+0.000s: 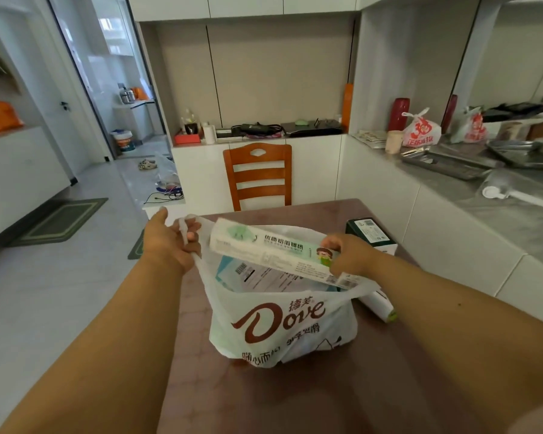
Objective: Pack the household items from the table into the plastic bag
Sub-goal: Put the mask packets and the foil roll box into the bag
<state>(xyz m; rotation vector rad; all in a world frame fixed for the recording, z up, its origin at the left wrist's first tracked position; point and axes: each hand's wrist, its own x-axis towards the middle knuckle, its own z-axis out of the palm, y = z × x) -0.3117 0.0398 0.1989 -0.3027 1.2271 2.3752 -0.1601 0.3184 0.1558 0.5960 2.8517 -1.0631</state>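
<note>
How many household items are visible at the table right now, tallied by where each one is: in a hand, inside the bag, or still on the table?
In the right hand: 1, long foil box
Inside the plastic bag: 1, flat package
On the table: 2, dark green box, white roll
Total: 4

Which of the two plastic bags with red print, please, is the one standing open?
The white Dove-printed plastic bag on the brown table, its handle lifted by the left hand. The red-printed white bag on the grey counter is knotted shut.
</note>
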